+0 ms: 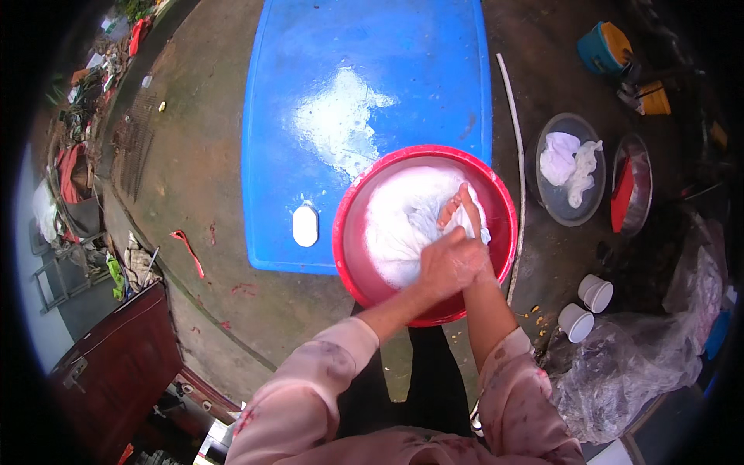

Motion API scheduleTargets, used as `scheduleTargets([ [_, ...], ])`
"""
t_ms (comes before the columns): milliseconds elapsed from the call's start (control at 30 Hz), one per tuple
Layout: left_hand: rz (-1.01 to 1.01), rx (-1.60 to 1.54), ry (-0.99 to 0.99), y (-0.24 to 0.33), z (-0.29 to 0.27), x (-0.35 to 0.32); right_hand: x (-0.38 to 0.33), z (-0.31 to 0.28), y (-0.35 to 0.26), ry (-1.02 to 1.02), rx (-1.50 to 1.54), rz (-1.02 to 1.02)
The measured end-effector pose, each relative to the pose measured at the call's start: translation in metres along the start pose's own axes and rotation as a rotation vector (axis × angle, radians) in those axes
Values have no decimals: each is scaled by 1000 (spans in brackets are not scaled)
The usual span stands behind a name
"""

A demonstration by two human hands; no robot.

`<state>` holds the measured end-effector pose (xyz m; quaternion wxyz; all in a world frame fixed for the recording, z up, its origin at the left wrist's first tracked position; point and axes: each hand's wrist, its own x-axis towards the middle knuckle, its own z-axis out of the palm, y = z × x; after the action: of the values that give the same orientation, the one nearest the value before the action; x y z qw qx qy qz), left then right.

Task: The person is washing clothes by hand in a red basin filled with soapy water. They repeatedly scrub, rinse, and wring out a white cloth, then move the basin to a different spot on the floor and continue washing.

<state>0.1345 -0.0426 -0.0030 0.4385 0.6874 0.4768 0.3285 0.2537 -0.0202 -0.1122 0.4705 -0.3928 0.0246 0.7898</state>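
White cloth [422, 221]: its outline was lost among suds [395, 178].
Right hand [467, 213]: its wrist was partly hidden behind the left hand [453, 260].
Red basin [353, 252]: the forearms [494, 314] covered part of its near rim.
Blue table [279, 116]: the top edge cut off its far end.

White cloth [420, 225], crumpled, apparently sudsy, in red basin [352, 242]

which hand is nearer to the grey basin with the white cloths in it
Right. The right hand is inside the red tub, left of and slightly below the grey basin; the left hand is lower and farther left.
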Motion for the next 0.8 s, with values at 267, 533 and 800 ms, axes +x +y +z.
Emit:
scheduleTargets([
  [267,-307,134,215,-29,-7,13,-3,56,4,335,-41,136],
  [533,-540,182,275,-109,-56,48,-9,98,9,259,6,38],
  [800,-790,434,-183,-99,-55,25,9,55,2,486,-1703,72],
])
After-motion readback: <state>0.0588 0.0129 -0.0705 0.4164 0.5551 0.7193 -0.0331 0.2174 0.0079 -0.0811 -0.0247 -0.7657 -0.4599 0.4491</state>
